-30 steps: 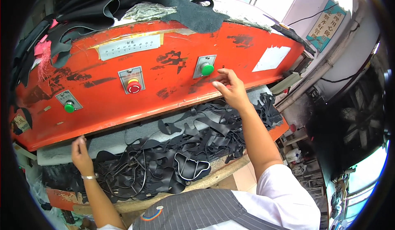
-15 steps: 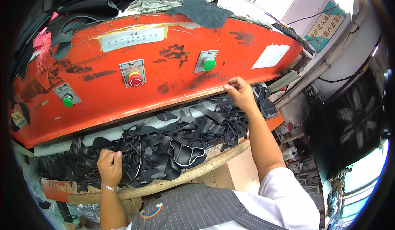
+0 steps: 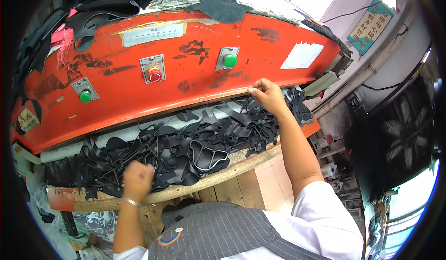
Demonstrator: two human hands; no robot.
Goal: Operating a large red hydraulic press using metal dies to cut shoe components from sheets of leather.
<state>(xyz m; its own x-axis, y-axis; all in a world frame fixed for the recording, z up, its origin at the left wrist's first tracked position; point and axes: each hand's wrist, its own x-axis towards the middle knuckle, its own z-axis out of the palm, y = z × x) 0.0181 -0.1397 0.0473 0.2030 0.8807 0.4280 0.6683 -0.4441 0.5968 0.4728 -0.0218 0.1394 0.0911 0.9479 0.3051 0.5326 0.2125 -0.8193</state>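
My left hand [image 3: 138, 181] is over the near left part of a heap of black leather offcuts [image 3: 153, 151]. Motion smears its fingers, so their hold does not show. Farther right, my right hand [image 3: 268, 96] is raised by the lower edge of the red machine front [image 3: 195, 78]. Its fingers are curled in with the thumb against them; anything inside is hidden. Between the hands, a metal cutting die [image 3: 209, 157] with a crossbar lies on black leather among the scraps.
Two green buttons [image 3: 230, 60] and a red stop button [image 3: 154, 74] sit on the machine front. Black leather sheets [image 3: 111, 2] drape over its top. A worn pale rail [image 3: 209, 181] borders the bed nearest me. A large fan [image 3: 402, 130] stands at right.
My left hand has moved rightward over the scraps and is now blurred. My right hand stays curled near the machine edge. The view has shifted slightly.
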